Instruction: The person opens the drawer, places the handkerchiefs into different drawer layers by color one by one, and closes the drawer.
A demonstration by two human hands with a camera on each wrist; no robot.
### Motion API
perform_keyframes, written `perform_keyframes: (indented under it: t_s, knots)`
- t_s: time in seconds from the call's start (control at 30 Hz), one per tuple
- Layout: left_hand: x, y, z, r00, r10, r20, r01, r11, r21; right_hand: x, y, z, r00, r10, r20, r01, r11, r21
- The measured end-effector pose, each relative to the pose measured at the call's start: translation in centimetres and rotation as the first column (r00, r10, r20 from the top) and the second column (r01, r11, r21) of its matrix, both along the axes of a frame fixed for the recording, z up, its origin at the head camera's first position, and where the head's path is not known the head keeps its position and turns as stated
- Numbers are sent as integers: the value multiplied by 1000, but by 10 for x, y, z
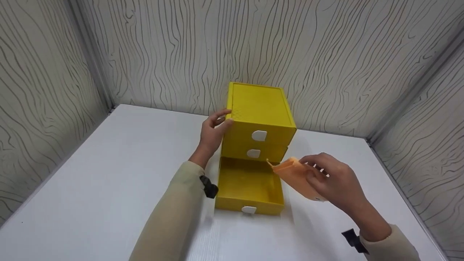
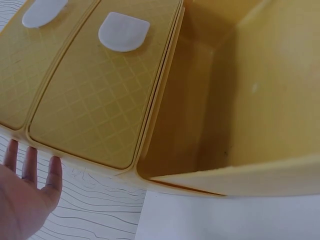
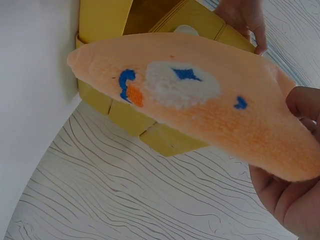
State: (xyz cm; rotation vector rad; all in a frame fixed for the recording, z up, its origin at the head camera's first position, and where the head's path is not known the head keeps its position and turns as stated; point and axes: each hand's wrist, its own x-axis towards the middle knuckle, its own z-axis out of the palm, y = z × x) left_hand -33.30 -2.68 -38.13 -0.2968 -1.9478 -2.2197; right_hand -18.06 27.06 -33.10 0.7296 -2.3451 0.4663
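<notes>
A yellow three-drawer cabinet (image 1: 261,103) stands on the table, its bottom drawer (image 1: 250,181) pulled out and the two upper ones closed. My left hand (image 1: 213,132) rests against the cabinet's upper left side, the thumb near the front corner. In the left wrist view the fingertips (image 2: 54,172) touch the side edge. My right hand (image 1: 335,177) pinches a folded, fuzzy orange hand towel (image 1: 295,177) to the right of the open drawer, slightly above it. The right wrist view shows the towel's (image 3: 120,55) blue stitching and white oval patch. A thin loop pokes from its far corner.
White tabs (image 1: 248,209) mark the drawer fronts. The white tabletop (image 1: 119,181) extends to both sides of the cabinet. Wood-grain-patterned panels (image 1: 163,50) stand behind the cabinet and at both sides. Both wrists carry black straps over light sleeves.
</notes>
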Motion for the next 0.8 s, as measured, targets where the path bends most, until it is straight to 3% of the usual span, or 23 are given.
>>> perform_keyframes:
  t_s: [0.17, 0.5, 0.8]
  knots:
    - [0, 0, -1, 1000, 10, -6, -10, 1000, -8, -4, -15, 2, 999, 19, 26, -19, 1000, -13]
    - [0, -1, 1, 1000, -8, 1, 8, 1000, -7, -13, -49, 5, 990, 138, 13, -138, 990, -25]
    - [0, 1, -1, 1000, 11, -20, -11, 1000, -17, -24, -71, -5, 986, 157, 48, -158, 987, 7]
